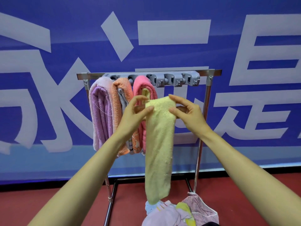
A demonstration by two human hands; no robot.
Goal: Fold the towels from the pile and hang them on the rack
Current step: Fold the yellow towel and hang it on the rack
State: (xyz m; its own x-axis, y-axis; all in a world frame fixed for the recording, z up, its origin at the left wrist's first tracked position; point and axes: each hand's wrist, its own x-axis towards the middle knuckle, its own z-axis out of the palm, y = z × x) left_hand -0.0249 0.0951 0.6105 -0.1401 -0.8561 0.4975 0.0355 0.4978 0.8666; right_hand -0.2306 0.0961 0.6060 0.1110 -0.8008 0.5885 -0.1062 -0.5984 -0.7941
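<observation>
Yellow towel [158, 144] pinched between left hand [136, 115], right hand [187, 111], hanging down.

Bkgd: blue banner + red floor.
Blue banner [162, 10] fills the whole back wall, w/ huge white characters [172, 31] printed across it, cut off at L, R & top edges of view. Pale-blue band [48, 162] runs along banner's lower part, approx full width. Dark strip under that, where banner meets ground. Red floor [16, 209] below, smooth, no markings visible, slight sheen near the banner's base.
</observation>
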